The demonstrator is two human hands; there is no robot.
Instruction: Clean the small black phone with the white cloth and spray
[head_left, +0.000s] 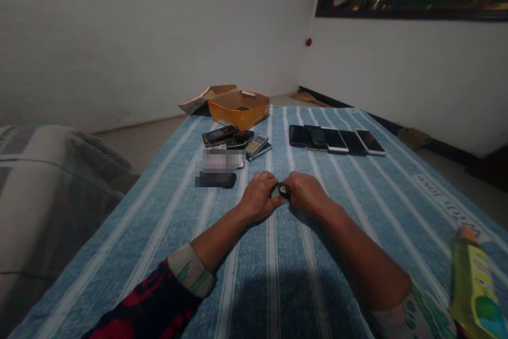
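Both hands meet over the middle of the striped blue cloth. Between them is a small dark mobile phone (281,190), with a greyish face and a round light spot near its right end. My left hand (260,196) has thumb and fingers closed around the phone's left end. My right hand (307,193) pinches its right end; the fingertips there are partly hidden. Just left of my left hand lies a black phone (228,179), partly pixelated. Beyond it sits a heap of older phones, among them a keypad phone with a yellowish face (256,145).
An orange cardboard box (238,117) with its lid open stands at the far end of the cloth (254,275). Several smartphones (337,139) lie in a row at the back right. A bottle of yellow-green liquid (474,286) is at the near right. Draped fabric (51,185) lies left.
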